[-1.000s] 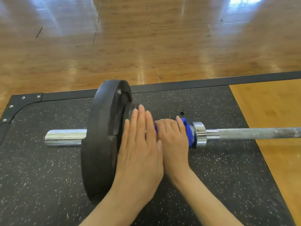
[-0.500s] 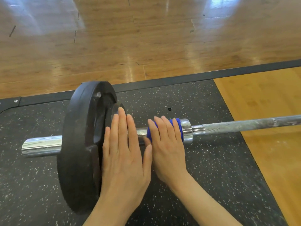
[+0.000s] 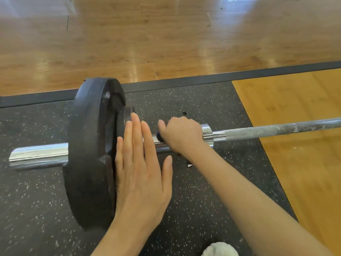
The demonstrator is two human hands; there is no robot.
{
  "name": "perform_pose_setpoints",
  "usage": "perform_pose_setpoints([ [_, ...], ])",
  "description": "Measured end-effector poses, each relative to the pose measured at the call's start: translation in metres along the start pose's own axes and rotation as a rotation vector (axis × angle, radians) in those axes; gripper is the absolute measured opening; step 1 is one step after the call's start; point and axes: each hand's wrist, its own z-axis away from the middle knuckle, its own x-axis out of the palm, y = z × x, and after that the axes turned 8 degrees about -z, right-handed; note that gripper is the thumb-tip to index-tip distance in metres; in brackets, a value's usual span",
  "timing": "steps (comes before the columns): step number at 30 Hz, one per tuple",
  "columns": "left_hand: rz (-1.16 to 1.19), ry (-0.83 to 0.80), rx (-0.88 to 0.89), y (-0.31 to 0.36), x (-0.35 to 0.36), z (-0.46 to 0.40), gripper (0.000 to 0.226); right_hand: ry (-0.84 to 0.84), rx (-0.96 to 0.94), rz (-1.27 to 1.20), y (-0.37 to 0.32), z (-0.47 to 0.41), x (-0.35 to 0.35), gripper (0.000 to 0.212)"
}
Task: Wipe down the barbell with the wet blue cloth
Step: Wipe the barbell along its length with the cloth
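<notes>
1. Head view: long steel barbell [image 3: 276, 129] crosses mid-frame over the speckled black rubber mat [image 3: 203, 191].
2. Left hand [image 3: 142, 174], fingers straight, presses the round black weight plate [image 3: 88, 154].
3. Right hand [image 3: 181, 134] grips the chrome sleeve, wet blue cloth [image 3: 159, 136] peeking beneath it.

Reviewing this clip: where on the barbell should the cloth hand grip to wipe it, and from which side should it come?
Wrap the smooth chrome sleeve between the black plate and collar, coming over from above, as the right hand does with the blue cloth. It is round and lies level above the mat, so fingers can probably curl under.
</notes>
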Motion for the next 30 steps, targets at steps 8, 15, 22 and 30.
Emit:
perform_pose_setpoints([
  [8, 0.100, 0.003, 0.005, 0.002, -0.006, 0.006, 0.073, 0.418, 0.050, -0.023, 0.000, 0.030, 0.036, 0.045],
  [15, -0.073, -0.063, 0.022, 0.003, -0.016, -0.003, 0.073, 0.507, -0.115, -0.059, 0.016, 0.059, 0.047, 0.038],
  [22, -0.153, -0.122, 0.003, 0.004, -0.023, 0.006, 0.082, 0.471, -0.254, -0.141, 0.024, 0.106, 0.062, 0.043],
  [30, -0.251, -0.201, 0.154, 0.003, -0.043, 0.041, 0.088, 0.359, -0.168, -0.114, 0.014, 0.103, 0.053, 0.043],
])
